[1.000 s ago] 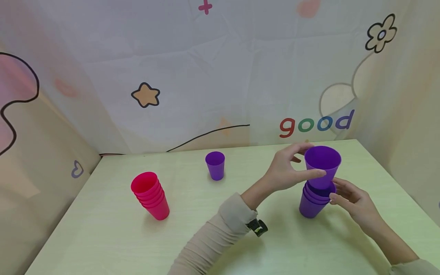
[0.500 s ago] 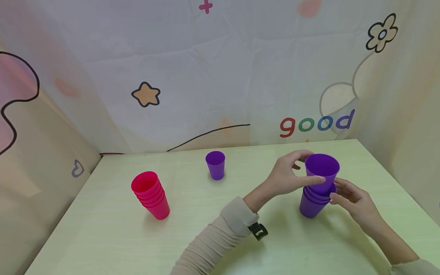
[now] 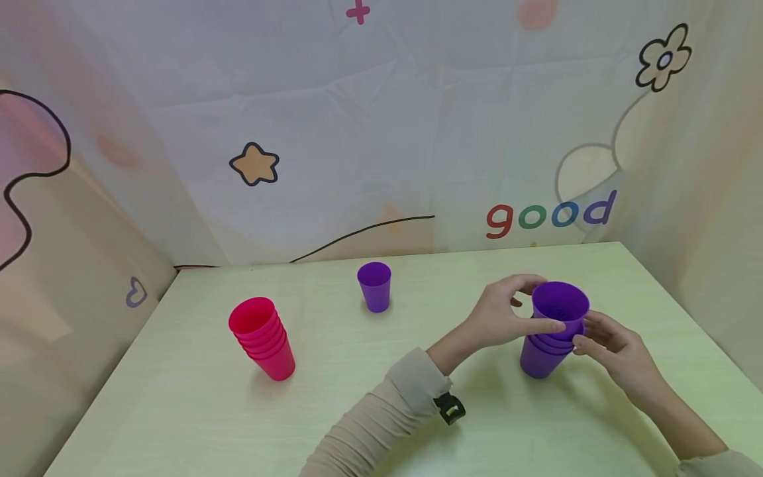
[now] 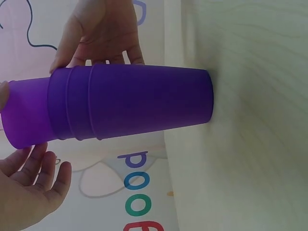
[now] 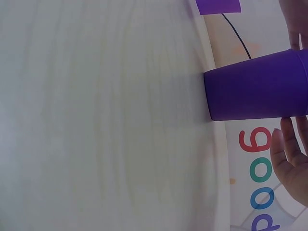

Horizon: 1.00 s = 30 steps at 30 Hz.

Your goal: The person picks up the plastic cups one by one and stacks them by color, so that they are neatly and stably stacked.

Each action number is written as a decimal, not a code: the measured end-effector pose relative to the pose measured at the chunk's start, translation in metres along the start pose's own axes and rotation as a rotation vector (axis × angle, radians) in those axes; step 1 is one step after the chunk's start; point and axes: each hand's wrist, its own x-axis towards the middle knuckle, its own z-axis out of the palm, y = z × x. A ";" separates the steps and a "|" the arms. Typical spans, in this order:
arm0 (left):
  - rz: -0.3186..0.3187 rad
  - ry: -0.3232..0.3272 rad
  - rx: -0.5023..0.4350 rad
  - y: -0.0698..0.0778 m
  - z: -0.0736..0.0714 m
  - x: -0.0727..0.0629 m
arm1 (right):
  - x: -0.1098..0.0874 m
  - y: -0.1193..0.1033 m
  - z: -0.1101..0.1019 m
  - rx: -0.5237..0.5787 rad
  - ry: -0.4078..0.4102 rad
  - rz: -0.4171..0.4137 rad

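In the head view my left hand [image 3: 503, 315] pinches a purple cup [image 3: 560, 299], thumb across its near side and fingers behind. This cup sits partly inside a stack of purple cups [image 3: 541, 361] standing upright on the table, its upper part rising above their rims. My right hand [image 3: 616, 354] steadies the stack from the right, thumb near the rim. In the left wrist view the held cup [image 4: 30, 113] shows lighter than the stack [image 4: 149, 98], with the right hand [image 4: 103, 33] against the stack's side.
A leaning-looking stack of red cups [image 3: 265, 339] stands on the left of the table [image 3: 179, 411]. One purple cup [image 3: 375, 288] stands alone near the back edge. Behind hangs a printed cloth [image 3: 357, 132].
My left hand has lowered the purple cup deeper into the purple stack. The right hand has stayed at the stack, and the red cups and lone purple cup have not moved.
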 end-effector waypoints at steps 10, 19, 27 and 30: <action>-0.026 -0.007 0.002 -0.007 0.005 0.001 | 0.003 0.000 0.001 0.009 -0.016 -0.028; -0.021 -0.004 0.010 -0.011 0.009 0.001 | 0.002 -0.001 0.001 0.026 -0.022 -0.028; -0.053 -0.004 0.037 -0.011 0.011 -0.001 | 0.001 -0.004 0.001 -0.014 -0.025 -0.020; -0.055 -0.001 0.037 -0.010 0.012 -0.002 | 0.000 -0.004 0.001 -0.022 -0.028 -0.019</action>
